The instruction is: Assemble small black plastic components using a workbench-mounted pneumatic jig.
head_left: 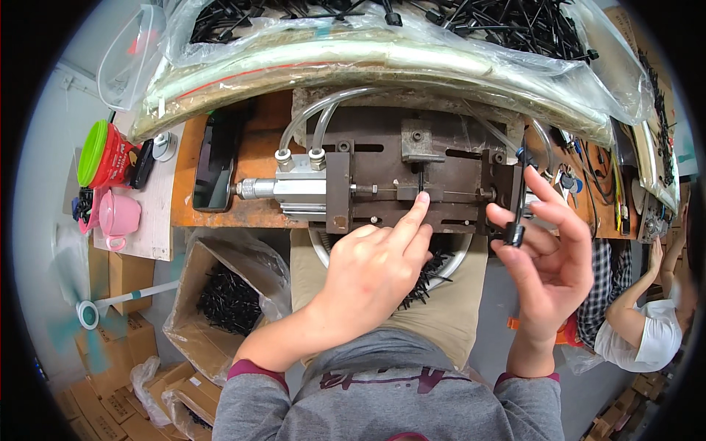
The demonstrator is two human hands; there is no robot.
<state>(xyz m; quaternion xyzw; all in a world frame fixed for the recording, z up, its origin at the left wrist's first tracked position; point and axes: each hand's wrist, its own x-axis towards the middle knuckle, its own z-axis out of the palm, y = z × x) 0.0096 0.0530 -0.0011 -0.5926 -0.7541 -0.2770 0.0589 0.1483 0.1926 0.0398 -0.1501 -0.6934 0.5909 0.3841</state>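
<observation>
My left hand reaches forward, its index fingertip touching a thin black part set upright in the slot of the metal press fixture. The other fingers are curled in. My right hand is raised at the fixture's right end and pinches a long black plastic part between thumb and fingers. A silver pneumatic cylinder with two clear hoses feeds the fixture from the left.
A round basin of black parts sits on my lap. A cardboard box with more stands at lower left. Clear bags of black parts fill the bench back. Pink cup, red-and-green container left. Another person sits at right.
</observation>
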